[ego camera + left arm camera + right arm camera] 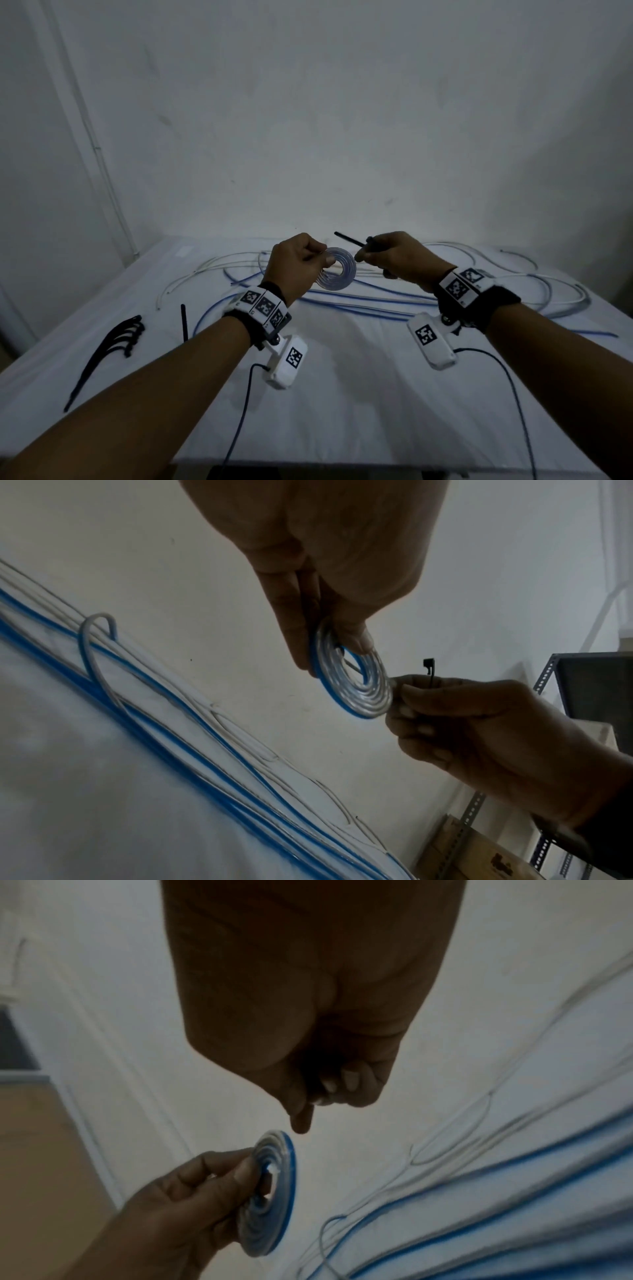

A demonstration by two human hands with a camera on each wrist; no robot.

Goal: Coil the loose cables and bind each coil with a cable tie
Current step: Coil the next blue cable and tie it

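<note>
Clear-and-blue flat coil [336, 269] hangs above the bench [342, 394], pinched at its rim by the left hand [297, 265], its hole facing the right hand [402, 257] just beside it, which pinches 1 black cable tie [350, 239] slanting over the coil, tip up-left.

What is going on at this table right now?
A person is tidying cables. The left hand pinches a small flat coil of clear and blue cable above the table. The right hand holds a black cable tie beside it, not yet wrapped round. More loose cables and spare ties lie on the table.
</note>
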